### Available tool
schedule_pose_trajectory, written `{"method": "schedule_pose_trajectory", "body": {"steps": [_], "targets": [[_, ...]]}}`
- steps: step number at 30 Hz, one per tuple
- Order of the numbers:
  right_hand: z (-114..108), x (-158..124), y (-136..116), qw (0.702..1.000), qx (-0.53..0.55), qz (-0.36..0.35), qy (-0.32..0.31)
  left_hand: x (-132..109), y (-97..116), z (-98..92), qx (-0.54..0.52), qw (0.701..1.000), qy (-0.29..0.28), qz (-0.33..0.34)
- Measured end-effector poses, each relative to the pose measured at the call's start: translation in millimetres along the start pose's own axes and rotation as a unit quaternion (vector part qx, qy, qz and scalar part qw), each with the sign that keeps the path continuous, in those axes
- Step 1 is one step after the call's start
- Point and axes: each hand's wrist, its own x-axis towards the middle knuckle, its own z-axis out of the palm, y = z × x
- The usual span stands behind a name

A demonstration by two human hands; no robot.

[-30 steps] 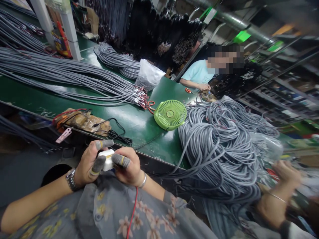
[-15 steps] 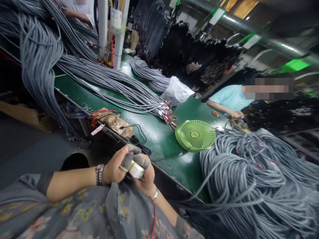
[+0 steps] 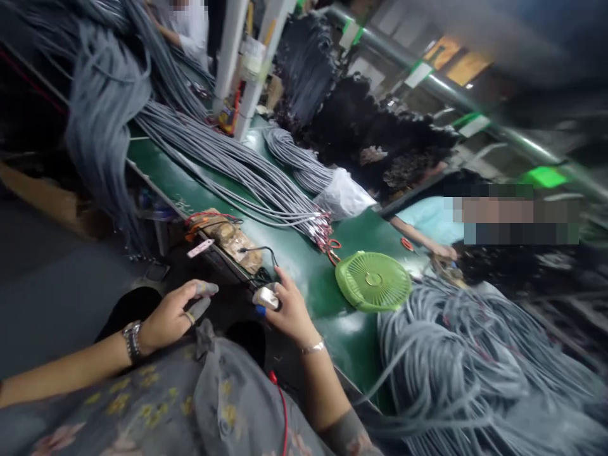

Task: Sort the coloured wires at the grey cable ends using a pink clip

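My left hand [image 3: 175,313] is over my lap, left of the table edge, with grey covers on its fingertips. Its thumb and fingers are apart and nothing is between them. At the table's edge my right hand [image 3: 289,310] grips a small white block [image 3: 266,298] between thumb and fingers; what kind of thing it is I cannot make out. The right thumb has a blue tip, and the index finger points out towards a black cord [image 3: 266,249] on the table.
Grey cable bundles [image 3: 228,158] lie along the green table [image 3: 308,285]. A green fan [image 3: 373,282] stands beside a large cable heap [image 3: 456,354] on the right. A power strip [image 3: 200,247] hangs at the near edge. Co-workers sit across the table, one in a light blue top [image 3: 427,218].
My hands have come apart. The left has drawn back to the left, empty, while the right has moved towards the table with the white block. The view has tilted slightly.
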Motion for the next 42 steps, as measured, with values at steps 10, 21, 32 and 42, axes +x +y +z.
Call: {"method": "schedule_pose_trajectory", "body": {"steps": [10, 21, 32, 42], "targets": [[-9.2, -44.3, -7.0, 0.992, -0.002, -0.017, 0.125, -35.5, -12.4, -17.7, -0.026, 0.999, 0.034, 0.012], [8.7, -67.3, -62.4, 0.948, 0.29, 0.12, 0.051, 7.0, 20.2, 10.4, -0.294, 0.93, -0.214, 0.056], [63.6, -46.6, -87.7, 0.979, 0.111, 0.111, 0.127, -64.5, -26.3, -22.3, 0.002, 0.975, -0.168, 0.145], [86.3, 5.3, -126.9, 0.823, 0.469, 0.169, -0.274, -32.4, -21.2, -43.1, -0.22, 0.975, -0.019, -0.019]]}}
